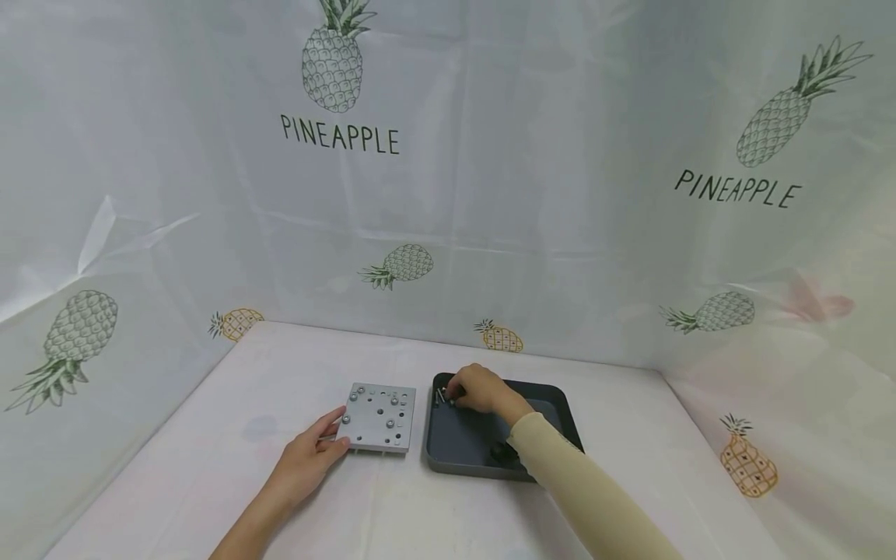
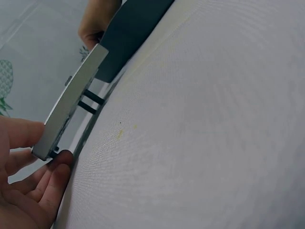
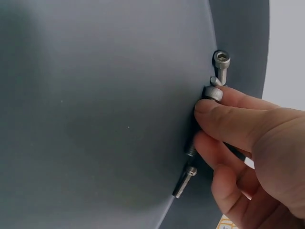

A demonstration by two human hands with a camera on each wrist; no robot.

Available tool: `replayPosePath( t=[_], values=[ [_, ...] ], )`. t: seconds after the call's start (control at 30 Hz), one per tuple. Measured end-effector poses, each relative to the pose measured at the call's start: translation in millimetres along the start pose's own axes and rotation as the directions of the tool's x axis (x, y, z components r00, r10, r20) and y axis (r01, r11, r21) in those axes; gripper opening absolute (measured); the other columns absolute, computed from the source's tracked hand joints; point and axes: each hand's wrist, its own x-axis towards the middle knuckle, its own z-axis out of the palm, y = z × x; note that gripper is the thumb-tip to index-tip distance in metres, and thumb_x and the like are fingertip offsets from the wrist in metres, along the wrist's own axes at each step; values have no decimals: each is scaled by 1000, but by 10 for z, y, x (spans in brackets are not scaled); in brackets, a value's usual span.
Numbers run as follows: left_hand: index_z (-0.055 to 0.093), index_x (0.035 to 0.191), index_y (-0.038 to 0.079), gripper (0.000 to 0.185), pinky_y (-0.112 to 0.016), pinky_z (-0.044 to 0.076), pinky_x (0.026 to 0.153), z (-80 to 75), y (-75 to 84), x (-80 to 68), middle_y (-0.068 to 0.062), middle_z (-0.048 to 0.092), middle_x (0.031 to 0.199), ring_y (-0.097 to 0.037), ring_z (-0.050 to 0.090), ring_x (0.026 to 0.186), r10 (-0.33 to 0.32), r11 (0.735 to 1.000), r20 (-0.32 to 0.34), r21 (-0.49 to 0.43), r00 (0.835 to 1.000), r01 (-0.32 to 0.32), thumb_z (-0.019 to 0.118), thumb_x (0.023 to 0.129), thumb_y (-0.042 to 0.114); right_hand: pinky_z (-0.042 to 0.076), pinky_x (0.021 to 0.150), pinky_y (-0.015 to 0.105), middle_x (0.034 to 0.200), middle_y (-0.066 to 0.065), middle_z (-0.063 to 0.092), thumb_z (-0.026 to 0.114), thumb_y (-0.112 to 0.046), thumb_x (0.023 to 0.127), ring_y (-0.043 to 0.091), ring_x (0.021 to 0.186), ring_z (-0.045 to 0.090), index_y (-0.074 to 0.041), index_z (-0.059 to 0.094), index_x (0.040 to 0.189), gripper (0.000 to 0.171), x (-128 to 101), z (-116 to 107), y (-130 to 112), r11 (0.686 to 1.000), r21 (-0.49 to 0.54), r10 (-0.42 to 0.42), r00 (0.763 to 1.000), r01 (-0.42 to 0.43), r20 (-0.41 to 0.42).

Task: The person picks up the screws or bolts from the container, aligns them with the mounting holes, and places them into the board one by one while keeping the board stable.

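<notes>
At the tray's (image 1: 553,404) far-left corner, the right hand (image 1: 479,389) curls its fingers (image 3: 224,117) around a bolt (image 3: 213,93); only the right-wrist view shows this (two more bolts lie loose beside it). Left of the tray, the plate (image 1: 379,418) lies flat, its near-left corner pinched by the left hand (image 1: 308,459).
</notes>
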Motion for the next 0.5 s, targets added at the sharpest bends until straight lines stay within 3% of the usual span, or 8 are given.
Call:
replayPosePath(
  t=[0.3,0.5],
  values=[
    [46,162,16,63,-60,48,109,-2,9,-15,-24,59,149,-28,69,121,7,1000,-1,7,1000,-7,70,104,29,58,84,35,95,-4,77,81,-4,93,11,89,69,-15,82,102,14,11,23,75,999,-6,-41,999,41,-8],
    [47,161,16,63,-59,48,108,-13,3,-24,-24,59,148,-26,69,119,11,1000,-3,-1,1000,-11,70,104,29,56,80,32,95,0,77,79,-3,94,10,86,67,-13,80,102,12,24,-1,123,993,72,-93,994,97,-54]
  ],
)
